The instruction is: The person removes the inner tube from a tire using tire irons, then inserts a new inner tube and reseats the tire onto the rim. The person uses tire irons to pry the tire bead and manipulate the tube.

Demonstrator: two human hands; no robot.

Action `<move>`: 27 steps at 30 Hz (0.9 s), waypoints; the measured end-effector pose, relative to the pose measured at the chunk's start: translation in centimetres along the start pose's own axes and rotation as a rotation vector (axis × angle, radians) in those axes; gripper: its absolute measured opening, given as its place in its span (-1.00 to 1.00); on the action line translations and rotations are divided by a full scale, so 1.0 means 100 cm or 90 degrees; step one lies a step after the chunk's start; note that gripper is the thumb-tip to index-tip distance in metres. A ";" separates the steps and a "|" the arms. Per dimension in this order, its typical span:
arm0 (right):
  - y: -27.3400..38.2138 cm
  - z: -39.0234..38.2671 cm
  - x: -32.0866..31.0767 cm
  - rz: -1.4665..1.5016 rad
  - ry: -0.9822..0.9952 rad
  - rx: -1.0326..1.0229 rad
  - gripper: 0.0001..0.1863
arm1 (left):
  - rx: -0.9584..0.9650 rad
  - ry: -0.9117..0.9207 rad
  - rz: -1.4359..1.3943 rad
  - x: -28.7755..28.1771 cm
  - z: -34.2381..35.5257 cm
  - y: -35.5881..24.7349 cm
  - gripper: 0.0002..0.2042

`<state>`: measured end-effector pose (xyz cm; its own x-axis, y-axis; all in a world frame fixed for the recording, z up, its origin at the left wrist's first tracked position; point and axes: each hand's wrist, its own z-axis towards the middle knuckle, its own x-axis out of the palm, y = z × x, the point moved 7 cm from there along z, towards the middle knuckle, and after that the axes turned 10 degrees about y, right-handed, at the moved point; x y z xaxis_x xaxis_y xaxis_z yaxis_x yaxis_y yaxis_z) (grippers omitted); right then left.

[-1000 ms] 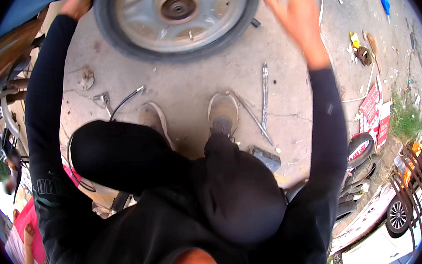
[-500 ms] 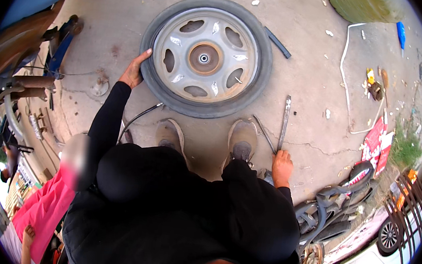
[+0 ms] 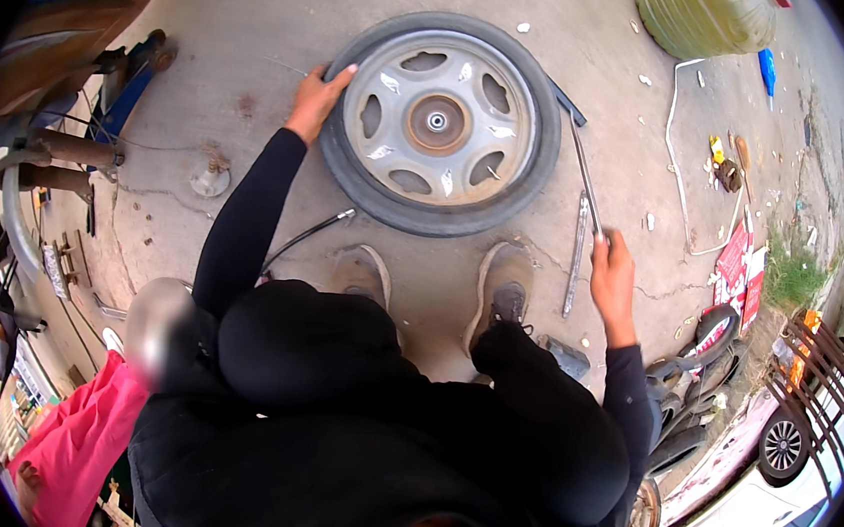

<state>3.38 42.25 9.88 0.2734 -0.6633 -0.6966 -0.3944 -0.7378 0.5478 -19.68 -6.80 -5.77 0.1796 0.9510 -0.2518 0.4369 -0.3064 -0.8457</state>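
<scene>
A wheel with a grey steel rim (image 3: 479, 68) and a rusty hub lies on the ground in front of my shoes, a black tyre (image 3: 426, 221) around it. My left hand (image 3: 318, 102) grips the tyre's left edge, thumb on top. Off to the right, my right hand (image 3: 614, 280) is closed around the near end of a tyre lever (image 3: 585, 167). The lever's far tip is close to a dark bar (image 3: 563, 99) lying against the tyre's right side. A second metal lever (image 3: 576, 262) lies on the ground left of my right hand.
A black hose (image 3: 314, 231) lies near my left shoe, a dark block (image 3: 566, 356) beside my right knee. A yellowish container (image 3: 704, 22) stands far right. Old tyres (image 3: 677, 448) and a white car (image 3: 736, 517) are at right. A person in pink (image 3: 77, 424) is at lower left.
My right hand has moved forward and lifted one lever off the ground, its tip now by the dark bar. My left hand still holds the tyre's left edge. The view has shifted slightly.
</scene>
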 end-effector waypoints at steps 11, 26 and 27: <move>0.134 0.021 -0.052 -0.592 0.076 -0.017 -0.53 | 0.001 0.025 0.423 0.001 0.077 -0.026 -0.13; 0.123 0.088 -0.024 -0.808 0.269 -0.193 -0.47 | 0.163 -0.052 0.458 -0.004 0.070 -0.030 -0.39; 0.109 0.085 -0.027 -0.767 0.243 -0.184 -0.41 | 0.179 -0.047 0.430 0.003 0.068 -0.030 -0.39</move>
<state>-9.12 37.09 13.79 0.5716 0.4751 -0.6690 0.4631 -0.8599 -0.2150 -26.93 -5.33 -6.53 0.2662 0.5616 -0.7834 0.0078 -0.8139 -0.5809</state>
